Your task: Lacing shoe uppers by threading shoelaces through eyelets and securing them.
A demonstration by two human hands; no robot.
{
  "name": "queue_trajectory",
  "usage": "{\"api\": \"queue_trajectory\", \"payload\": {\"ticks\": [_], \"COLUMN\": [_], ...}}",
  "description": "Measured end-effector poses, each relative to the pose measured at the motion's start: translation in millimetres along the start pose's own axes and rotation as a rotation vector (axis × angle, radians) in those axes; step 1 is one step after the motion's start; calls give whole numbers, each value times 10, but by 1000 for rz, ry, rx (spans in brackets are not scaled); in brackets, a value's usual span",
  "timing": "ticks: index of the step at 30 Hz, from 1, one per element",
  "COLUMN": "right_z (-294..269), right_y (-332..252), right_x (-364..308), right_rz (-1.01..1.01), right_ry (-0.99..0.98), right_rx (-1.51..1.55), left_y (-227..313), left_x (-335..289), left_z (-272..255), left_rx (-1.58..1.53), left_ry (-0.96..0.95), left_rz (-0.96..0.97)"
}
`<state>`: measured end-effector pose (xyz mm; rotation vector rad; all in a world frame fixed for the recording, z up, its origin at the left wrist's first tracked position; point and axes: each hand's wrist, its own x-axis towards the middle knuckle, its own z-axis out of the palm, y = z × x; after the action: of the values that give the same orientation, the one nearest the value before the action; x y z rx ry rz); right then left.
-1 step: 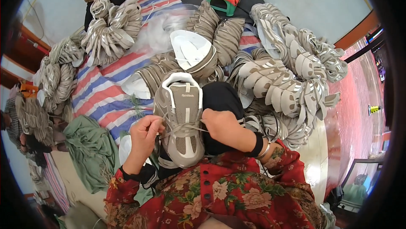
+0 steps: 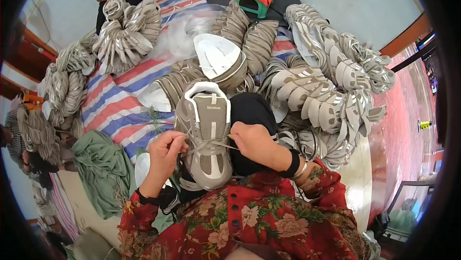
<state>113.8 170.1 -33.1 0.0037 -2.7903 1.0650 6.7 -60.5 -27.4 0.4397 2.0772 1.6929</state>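
You are mid-lacing the grey shoe (image 2: 204, 135), your left hand (image 2: 165, 152) and right hand (image 2: 252, 142) each pinching a lace end (image 2: 211, 144), so next likely draw both ends evenly taut.

One view only — a wide fisheye camera worn on the person's head, looking steeply down onto the lap from close above. The person's forearms in red floral sleeves enter from the lower edge, and the grey-and-white lace-up sports shoe (image 2: 204, 137) sits near the centre. Straight lines bend toward the dark round rim — the red-white-blue striped woven sheet (image 2: 113, 104) curves away to the upper left.
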Motion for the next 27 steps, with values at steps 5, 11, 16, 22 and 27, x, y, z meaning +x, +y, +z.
{"api": "queue_trajectory", "payload": {"ticks": [5,11,16,22,27], "right_z": [82,50,-114,-104,-102], "right_y": [-38,4,-8,43,56], "right_x": [-48,45,35,81,91], "right_rz": [-8,8,71,37,-235], "right_ry": [30,-91,-195,-248,-88], "right_rx": [-29,-10,224,219,11], "left_y": [-122,-142,-173,-39,-24], "left_x": [-1,-37,-28,17,123], "left_z": [-62,-36,23,49,43], "left_rx": [72,5,-62,-52,63], "left_ry": [-147,-142,-117,-156,-135], "left_rz": [-29,-88,-91,-102,-76]}}
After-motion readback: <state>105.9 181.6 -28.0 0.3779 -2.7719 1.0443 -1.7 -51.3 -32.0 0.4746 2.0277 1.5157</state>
